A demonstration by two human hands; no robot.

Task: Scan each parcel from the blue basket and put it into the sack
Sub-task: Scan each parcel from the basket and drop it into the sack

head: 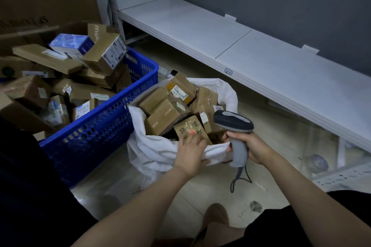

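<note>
Head view: flat-fingered left hand (190, 153) on parcel (187, 126) at sack (154, 152) rim.
The right hand (252, 148) clasps the barcode scanner (233, 121); blue basket (90, 136) touches the sack, white shelf (281, 78) edge near.

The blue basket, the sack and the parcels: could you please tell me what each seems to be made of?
The blue basket looks like rigid moulded plastic, slightly glossy, with a regular grid of slots. The sack seems soft white woven or plastic fabric; it folds and crumples. The parcels look like matt brown cardboard with paper labels.
</note>
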